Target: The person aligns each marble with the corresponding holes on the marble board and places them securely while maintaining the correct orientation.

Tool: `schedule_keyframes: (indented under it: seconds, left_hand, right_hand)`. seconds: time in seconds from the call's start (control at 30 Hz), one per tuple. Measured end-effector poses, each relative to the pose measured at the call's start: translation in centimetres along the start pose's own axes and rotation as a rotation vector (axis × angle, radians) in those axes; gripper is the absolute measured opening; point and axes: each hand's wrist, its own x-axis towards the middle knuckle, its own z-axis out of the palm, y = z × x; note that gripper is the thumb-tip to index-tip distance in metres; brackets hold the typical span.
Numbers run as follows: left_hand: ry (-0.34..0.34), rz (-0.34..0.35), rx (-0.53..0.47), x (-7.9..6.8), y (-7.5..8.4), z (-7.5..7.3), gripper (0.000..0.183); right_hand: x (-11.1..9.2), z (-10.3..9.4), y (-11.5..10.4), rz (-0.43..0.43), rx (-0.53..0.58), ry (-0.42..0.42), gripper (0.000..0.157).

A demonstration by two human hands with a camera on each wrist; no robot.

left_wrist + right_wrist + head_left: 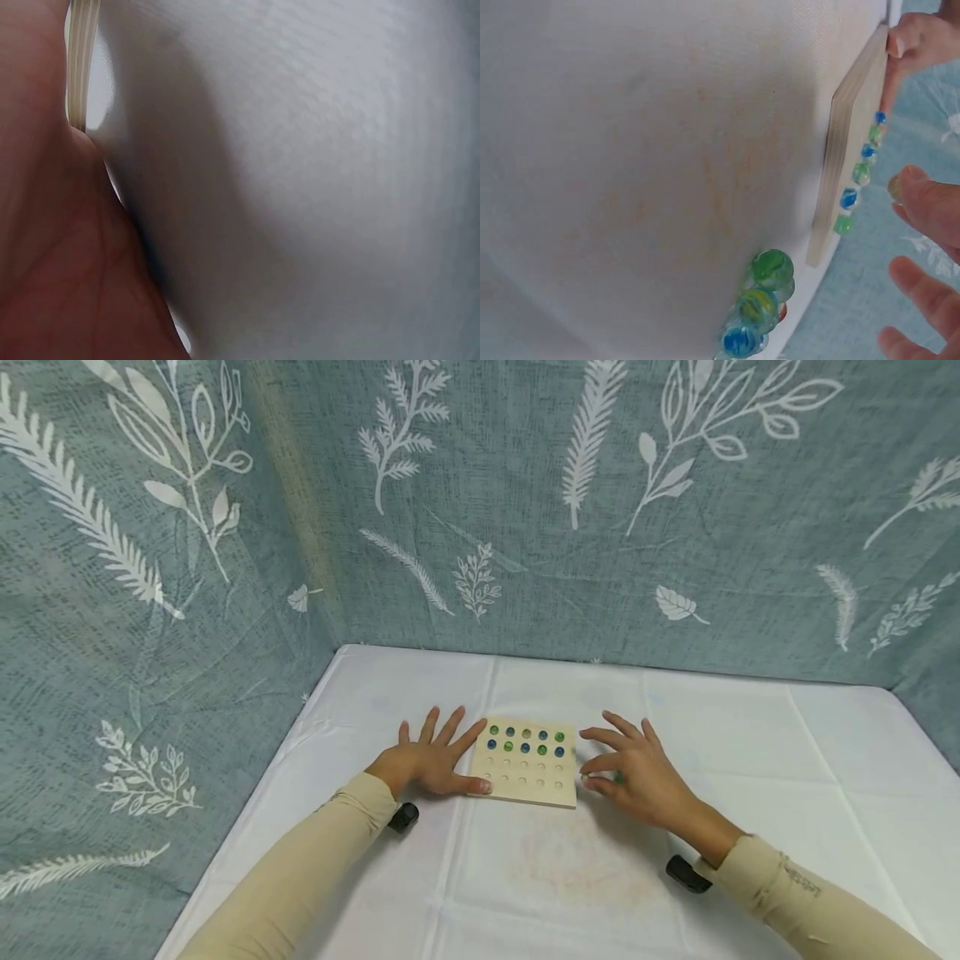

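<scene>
A pale wooden board point(522, 774) with rows of small hollows lies flat on the table; glass marbles point(525, 748), green, blue and yellowish, fill its two far rows. My left hand point(427, 764) lies spread at the board's left side, thumb on the near left corner and a fingertip by the far one. In the left wrist view, only the palm point(52, 247) and the board's layered edge point(82, 67) show. Just off the board's right edge, my right hand point(641, 777) pinches a yellowish marble point(894, 189) between thumb and finger, other fingers spread.
Several loose marbles point(756, 309), green, blue and yellow, lie on the white-covered table point(570, 877) beneath my right hand. A blue-green leaf-patterned curtain point(510, 485) hangs behind the table and along its left side.
</scene>
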Motion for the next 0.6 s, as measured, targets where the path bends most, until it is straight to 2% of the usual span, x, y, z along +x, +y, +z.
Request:
schedule_keyframes:
  seconds: [0.6]
  left_hand:
    - [-0.004, 0.001, -0.021, 0.3, -0.1, 0.0, 0.109]
  right_hand:
    - [1.3, 0.7, -0.4, -0.054, 0.04, 0.022, 0.01]
